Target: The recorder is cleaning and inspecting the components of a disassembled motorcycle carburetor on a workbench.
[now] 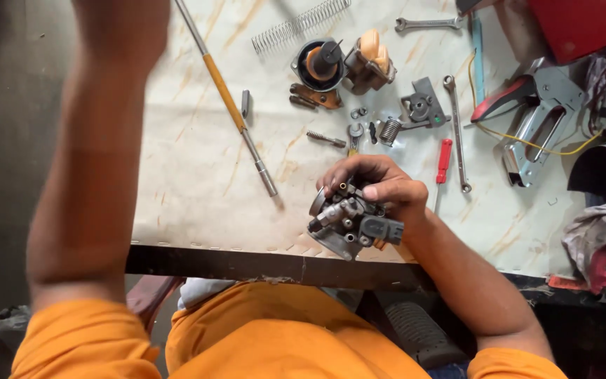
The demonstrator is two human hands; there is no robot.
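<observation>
My right hand (381,184) is shut on a grey metal carburettor body (348,223), held just above the near edge of the marbled tabletop (198,182). The fingers wrap over its top and the thumb presses on its side. A dark plastic part sticks out on the carburettor's right. My left forearm (99,140) rises along the left of the view and leaves at the top, so that hand is hidden. My orange shirt fills the bottom.
A long rod tool with a yellow section (227,102) lies diagonally. A coil spring (300,24), a round cup part (319,64), small screws, spanners (456,133), a red screwdriver (444,160), a staple gun (538,126), a red box (583,24) and rags (604,238) lie beyond and right.
</observation>
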